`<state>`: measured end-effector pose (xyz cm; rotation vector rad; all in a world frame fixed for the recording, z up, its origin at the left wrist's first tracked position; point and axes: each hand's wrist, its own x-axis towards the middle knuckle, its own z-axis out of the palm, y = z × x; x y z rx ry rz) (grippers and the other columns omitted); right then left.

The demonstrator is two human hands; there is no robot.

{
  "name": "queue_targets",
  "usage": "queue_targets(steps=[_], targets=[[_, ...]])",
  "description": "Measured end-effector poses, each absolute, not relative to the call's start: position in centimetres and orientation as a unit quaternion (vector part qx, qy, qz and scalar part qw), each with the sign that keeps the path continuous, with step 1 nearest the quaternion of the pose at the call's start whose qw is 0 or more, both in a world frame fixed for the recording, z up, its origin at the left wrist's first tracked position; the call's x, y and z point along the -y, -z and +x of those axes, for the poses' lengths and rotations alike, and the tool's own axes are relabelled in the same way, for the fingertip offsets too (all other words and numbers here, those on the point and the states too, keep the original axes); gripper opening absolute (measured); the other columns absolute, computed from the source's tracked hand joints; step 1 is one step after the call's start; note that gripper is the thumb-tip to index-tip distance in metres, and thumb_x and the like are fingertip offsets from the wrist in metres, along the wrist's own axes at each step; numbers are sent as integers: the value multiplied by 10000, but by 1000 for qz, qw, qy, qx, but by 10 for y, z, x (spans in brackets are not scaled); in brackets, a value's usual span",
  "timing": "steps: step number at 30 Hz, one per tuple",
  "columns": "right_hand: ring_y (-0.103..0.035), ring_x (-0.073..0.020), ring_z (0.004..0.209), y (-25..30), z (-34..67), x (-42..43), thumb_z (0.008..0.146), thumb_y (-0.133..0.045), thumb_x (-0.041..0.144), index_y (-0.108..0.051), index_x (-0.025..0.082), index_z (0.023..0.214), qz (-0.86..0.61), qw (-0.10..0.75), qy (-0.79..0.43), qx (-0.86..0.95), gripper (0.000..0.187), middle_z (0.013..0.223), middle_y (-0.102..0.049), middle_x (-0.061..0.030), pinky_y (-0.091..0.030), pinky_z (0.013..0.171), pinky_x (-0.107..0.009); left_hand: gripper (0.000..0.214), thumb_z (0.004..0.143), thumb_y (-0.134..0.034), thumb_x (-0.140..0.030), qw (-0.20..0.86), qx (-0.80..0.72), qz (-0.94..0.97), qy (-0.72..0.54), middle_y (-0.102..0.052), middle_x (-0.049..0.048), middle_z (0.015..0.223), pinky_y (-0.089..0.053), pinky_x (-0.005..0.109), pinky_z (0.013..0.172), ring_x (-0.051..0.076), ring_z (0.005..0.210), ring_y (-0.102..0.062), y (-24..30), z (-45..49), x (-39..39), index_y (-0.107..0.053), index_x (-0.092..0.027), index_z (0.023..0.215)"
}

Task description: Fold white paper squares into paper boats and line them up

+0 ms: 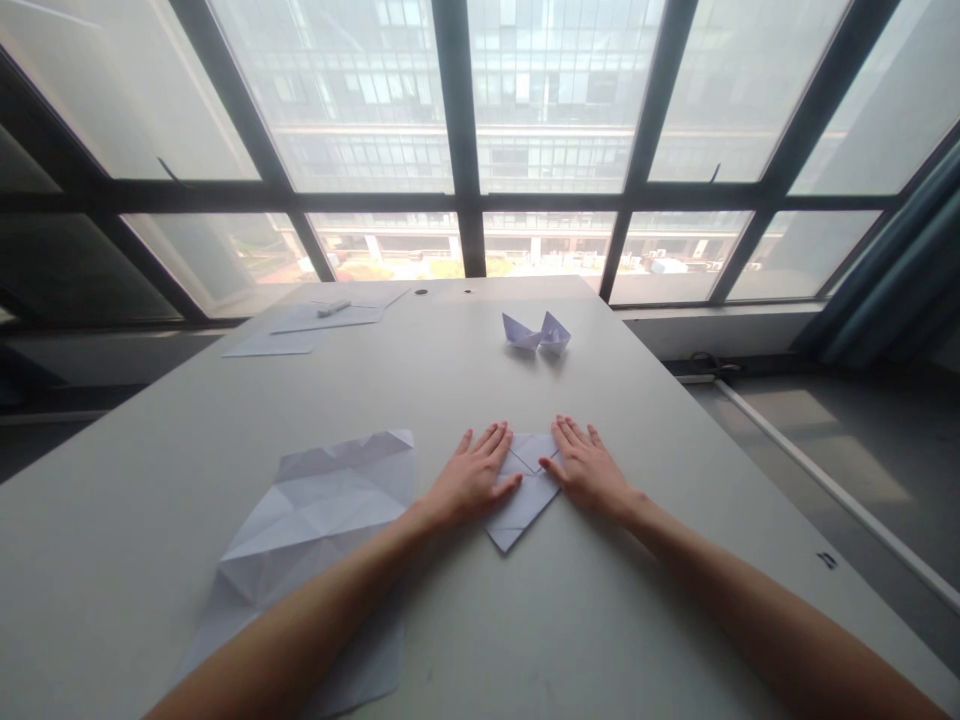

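A folded sheet of white paper [517,510] lies on the table between my hands, its pointed corner toward me and a V-shaped fold near its far edge. My left hand [476,472] rests flat on its left side with the fingers stretched out. On the right side, my right hand [590,465] presses flat, its thumb reaching over the paper. Parts of the paper's sides are hidden under the fingers. Left of it, a creased, unfolded paper sheet [322,510] lies partly beneath my left forearm.
Farther back on the white table [420,390] stands a folded paper boat [536,335]. Flat paper sheets [270,340] with a small white object [334,308] on top lie at the back left. Large windows [555,130] rise beyond the table's far edge.
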<state>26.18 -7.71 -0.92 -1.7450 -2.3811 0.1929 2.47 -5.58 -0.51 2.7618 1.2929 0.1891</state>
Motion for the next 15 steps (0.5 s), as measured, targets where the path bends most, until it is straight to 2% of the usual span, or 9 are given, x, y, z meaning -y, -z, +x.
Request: queue_targets(steps=[12, 15], targets=[[-150, -250, 1499, 10, 262, 76, 992, -242, 575, -272, 57, 1532, -590, 93, -68, 799, 749, 1605, -216, -162, -73, 1207, -481, 725, 979, -309, -614, 48, -421, 903, -67, -226, 130, 1607, -113, 473, 1205, 260, 1496, -188, 5, 24, 55, -254, -177, 1554], [-147, -250, 1499, 10, 262, 76, 992, -258, 559, -272, 55, 1531, -591, 91, -70, 799, 738, 1606, -213, -163, -75, 1208, -479, 682, 985, -313, -607, 50, -416, 905, -69, -218, 112, 1613, -124, 491, 1200, 260, 1496, -188, 4, 24, 55, -269, -230, 1551]])
